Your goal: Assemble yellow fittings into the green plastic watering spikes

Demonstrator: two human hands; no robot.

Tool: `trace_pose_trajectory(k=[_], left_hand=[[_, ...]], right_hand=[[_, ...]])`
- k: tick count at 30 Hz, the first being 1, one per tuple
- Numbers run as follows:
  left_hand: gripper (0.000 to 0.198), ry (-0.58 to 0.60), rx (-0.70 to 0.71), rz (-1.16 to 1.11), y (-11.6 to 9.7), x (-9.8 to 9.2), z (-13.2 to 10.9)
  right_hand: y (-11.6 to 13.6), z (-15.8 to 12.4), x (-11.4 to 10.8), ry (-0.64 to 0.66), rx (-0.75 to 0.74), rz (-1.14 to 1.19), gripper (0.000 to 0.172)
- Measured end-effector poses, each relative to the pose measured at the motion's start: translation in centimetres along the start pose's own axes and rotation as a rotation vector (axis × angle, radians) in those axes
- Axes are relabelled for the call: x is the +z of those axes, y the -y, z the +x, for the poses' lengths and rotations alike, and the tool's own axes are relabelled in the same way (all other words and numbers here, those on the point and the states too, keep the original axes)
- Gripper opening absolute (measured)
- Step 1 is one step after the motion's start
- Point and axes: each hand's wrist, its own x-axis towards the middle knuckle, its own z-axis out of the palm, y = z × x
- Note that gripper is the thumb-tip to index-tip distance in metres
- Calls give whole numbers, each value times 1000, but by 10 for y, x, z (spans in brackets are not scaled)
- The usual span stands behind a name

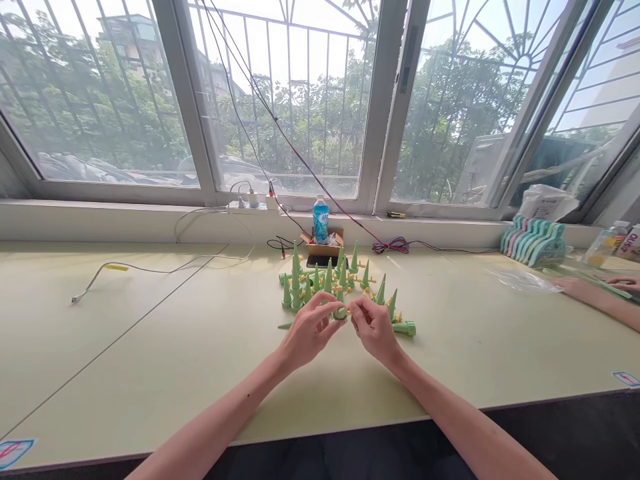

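My left hand [315, 327] is closed round a green plastic watering spike [340, 313], its round end facing me. Close beside it, my right hand [373, 327] pinches a small yellow valve piece [349, 312] at the side of that spike. Fingers hide most of the valve, so I cannot tell how far it sits in the spike. Just beyond my hands stand several green cone-shaped spikes [295, 283], some with yellow valves [367, 279] sticking out. One green spike with a ribbed cap [404, 328] lies on its side, right of my right hand.
Behind the spikes are a blue bottle [321, 220], a cardboard box [325, 251] and a dark phone-like slab [327, 262]. A white cable [150, 270] crosses the table [200, 373] on the left. At right are teal hangers [534, 241], a plastic bag [523, 280] and another person's arm [600, 301].
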Motion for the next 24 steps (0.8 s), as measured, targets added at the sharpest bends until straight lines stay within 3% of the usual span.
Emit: trace_pose_trajectory(k=[7, 13, 17, 24], left_hand=[[29, -97, -234, -126, -7, -2, 4], [59, 123, -444, -335, -9, -4, 8], [56, 220, -472, -385, -12, -6, 7], [46, 223, -418, -358, -6, -8, 3]], right_hand=[[-3, 2, -1, -110, -9, 0, 27], [0, 1, -2, -39, -73, -32, 26], [2, 0, -2, 2, -113, -45, 26], [3, -1, -3, 6, -117, -61, 27]])
